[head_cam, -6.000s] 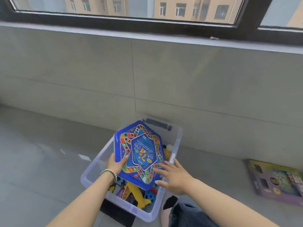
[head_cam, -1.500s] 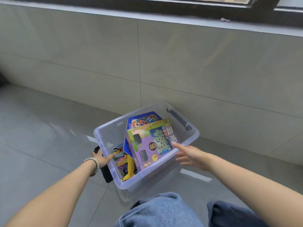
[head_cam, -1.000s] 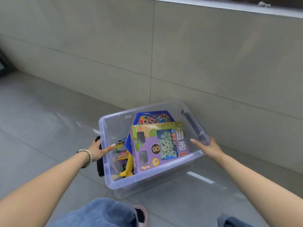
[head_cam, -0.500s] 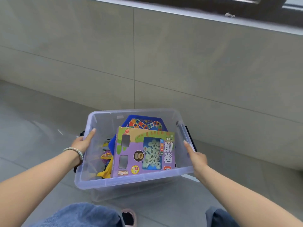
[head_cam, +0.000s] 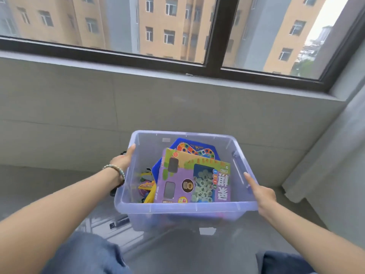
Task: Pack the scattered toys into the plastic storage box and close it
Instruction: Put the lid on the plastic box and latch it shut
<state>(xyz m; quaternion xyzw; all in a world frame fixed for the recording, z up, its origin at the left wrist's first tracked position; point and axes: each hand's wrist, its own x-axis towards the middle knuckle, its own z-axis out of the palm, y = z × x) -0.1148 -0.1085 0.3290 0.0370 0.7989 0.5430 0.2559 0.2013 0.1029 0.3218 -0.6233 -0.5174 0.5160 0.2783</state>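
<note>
Plastic storage box [head_cam: 185, 208], clear with a bluish tint, centre of view. Top open. Held between both hands in front of a grey tiled wall [head_cam: 79, 107], under a dark-framed window [head_cam: 177, 26]. Cannot tell whether its base touches the glossy floor [head_cam: 39, 184].

Left hand [head_cam: 122, 160]: grips the box's left rim, thumb laid over the top edge. Other fingers are outside the wall and hidden. Bead bracelet [head_cam: 116, 169] on that wrist. Black latch [head_cam: 116, 189] on the box's side, just below the wrist.

Right hand [head_cam: 261, 192]: grips the right rim near the front corner, thumb stretched forward along the edge. Other fingers are under the lip, out of sight.

Inside the box:
- Purple game box [head_cam: 177, 186] standing on edge and tilted back, printed face toward the camera. A clear panel in it shows pale round pieces.
- Blue hexagonal game board [head_cam: 195, 150] just behind it, with a band of coloured spots. It also leans, and only its upper part shows.
- Jumble of small toys [head_cam: 147, 189] left of both, low against the left wall. Yellow and red among them; single items not clear.

Small white mark [head_cam: 207, 231] on the floor just in front of the box.

Bottom edge: knees in blue jeans [head_cam: 87, 254], one on each side, below the forearms.
</note>
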